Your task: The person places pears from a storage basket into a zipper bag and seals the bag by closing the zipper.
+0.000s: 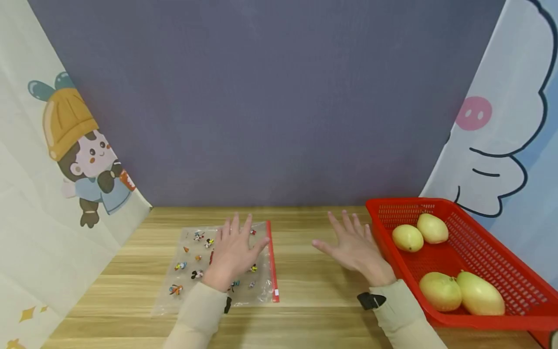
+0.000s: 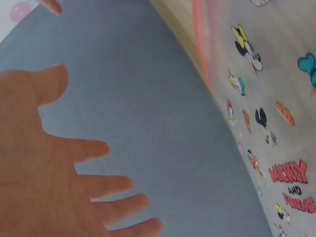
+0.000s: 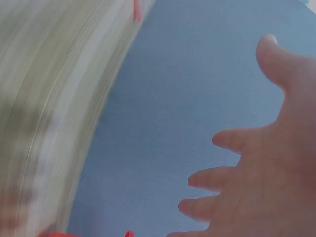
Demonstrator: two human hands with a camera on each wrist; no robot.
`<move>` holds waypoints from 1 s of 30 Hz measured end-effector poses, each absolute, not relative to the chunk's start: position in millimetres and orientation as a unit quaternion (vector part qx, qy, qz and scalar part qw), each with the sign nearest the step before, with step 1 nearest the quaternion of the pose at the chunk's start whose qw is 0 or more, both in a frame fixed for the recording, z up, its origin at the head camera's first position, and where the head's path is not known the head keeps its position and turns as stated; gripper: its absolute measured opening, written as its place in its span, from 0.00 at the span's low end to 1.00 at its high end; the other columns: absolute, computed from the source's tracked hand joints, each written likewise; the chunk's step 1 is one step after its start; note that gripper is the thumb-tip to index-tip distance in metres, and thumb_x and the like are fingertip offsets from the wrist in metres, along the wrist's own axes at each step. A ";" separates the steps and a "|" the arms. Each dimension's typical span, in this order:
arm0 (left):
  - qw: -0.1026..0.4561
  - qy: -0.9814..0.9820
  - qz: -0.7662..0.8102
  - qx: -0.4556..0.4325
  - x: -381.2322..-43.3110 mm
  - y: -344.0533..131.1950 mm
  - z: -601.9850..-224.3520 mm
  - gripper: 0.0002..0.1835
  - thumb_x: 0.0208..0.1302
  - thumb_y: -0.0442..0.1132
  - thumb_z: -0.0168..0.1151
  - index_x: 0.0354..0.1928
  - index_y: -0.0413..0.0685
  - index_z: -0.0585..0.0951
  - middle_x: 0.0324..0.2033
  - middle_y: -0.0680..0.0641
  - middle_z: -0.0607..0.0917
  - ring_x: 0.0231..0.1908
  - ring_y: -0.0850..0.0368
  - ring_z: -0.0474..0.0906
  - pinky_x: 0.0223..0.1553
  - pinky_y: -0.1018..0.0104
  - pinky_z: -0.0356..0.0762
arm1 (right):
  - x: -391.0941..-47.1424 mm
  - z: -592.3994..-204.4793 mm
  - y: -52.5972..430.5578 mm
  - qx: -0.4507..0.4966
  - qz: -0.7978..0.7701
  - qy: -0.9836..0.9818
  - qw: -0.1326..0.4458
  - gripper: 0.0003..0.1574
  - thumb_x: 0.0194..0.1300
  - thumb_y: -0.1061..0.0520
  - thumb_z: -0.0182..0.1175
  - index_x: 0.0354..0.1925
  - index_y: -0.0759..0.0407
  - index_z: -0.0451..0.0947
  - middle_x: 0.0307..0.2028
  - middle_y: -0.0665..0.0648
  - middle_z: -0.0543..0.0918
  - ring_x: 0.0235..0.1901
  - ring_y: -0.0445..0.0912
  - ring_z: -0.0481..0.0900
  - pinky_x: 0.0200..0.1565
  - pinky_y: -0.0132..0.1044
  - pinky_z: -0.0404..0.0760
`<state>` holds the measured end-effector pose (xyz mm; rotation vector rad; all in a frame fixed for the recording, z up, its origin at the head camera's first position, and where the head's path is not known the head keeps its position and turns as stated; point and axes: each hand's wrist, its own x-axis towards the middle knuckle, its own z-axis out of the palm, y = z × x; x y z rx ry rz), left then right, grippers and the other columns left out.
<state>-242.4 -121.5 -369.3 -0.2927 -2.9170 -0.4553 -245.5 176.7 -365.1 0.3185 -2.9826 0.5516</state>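
Observation:
My left hand (image 1: 233, 254) hovers over a clear zip bag (image 1: 192, 254) printed with small cartoon figures, its fingers spread and straight. The bag lies flat with its red zip edge (image 1: 272, 261) to the right. In the left wrist view, the palm of the left hand (image 2: 44, 168) shows nothing held. My right hand (image 1: 357, 249) is held above the table, left of the red plastic basket (image 1: 523, 321), with its fingers also spread. Nothing is in the right hand (image 3: 266, 168) in the right wrist view.
Several pale yellow-green fruits, perhaps mangoes (image 1: 440, 291), lie in the basket at the table's right side. The wooden table (image 1: 305, 315) ends at a grey-blue backdrop (image 1: 279, 106). Cartoon-printed cloth (image 1: 26, 194) flanks it on both sides.

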 end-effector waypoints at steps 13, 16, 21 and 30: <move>0.086 -0.979 -0.164 -0.086 -246.0 -107.0 -381.4 0.39 0.74 0.60 0.55 0.74 0.39 0.65 0.71 0.28 0.65 0.71 0.29 0.60 0.66 0.30 0.66 | -249.3 -371.8 166.4 0.113 0.217 -0.968 0.051 0.61 0.69 0.20 0.46 0.81 0.58 0.47 0.78 0.73 0.41 0.75 0.73 0.36 0.71 0.75 0.35; 0.082 -0.981 -0.156 -0.078 -247.5 -103.2 -384.4 0.38 0.72 0.58 0.58 0.72 0.37 0.68 0.69 0.27 0.67 0.70 0.28 0.62 0.65 0.31 0.68 | -249.7 -372.3 164.2 0.114 0.222 -0.967 0.054 0.60 0.70 0.22 0.47 0.81 0.58 0.48 0.77 0.74 0.43 0.75 0.74 0.39 0.72 0.74 0.39; 0.064 -0.986 -0.137 -0.062 -250.0 -96.8 -388.2 0.38 0.71 0.59 0.58 0.70 0.37 0.71 0.68 0.26 0.68 0.69 0.27 0.61 0.67 0.31 0.65 | -248.5 -372.7 160.3 0.119 0.233 -0.963 0.059 0.57 0.72 0.25 0.49 0.80 0.60 0.50 0.77 0.75 0.46 0.75 0.73 0.41 0.73 0.71 0.43; 0.021 -0.990 -0.133 -0.036 -257.6 -78.9 -400.9 0.36 0.69 0.58 0.62 0.66 0.35 0.74 0.61 0.27 0.74 0.60 0.28 0.71 0.55 0.30 0.77 | -247.7 -374.4 155.3 0.123 0.243 -0.960 0.062 0.55 0.73 0.27 0.50 0.79 0.62 0.52 0.76 0.75 0.51 0.75 0.71 0.46 0.74 0.69 0.47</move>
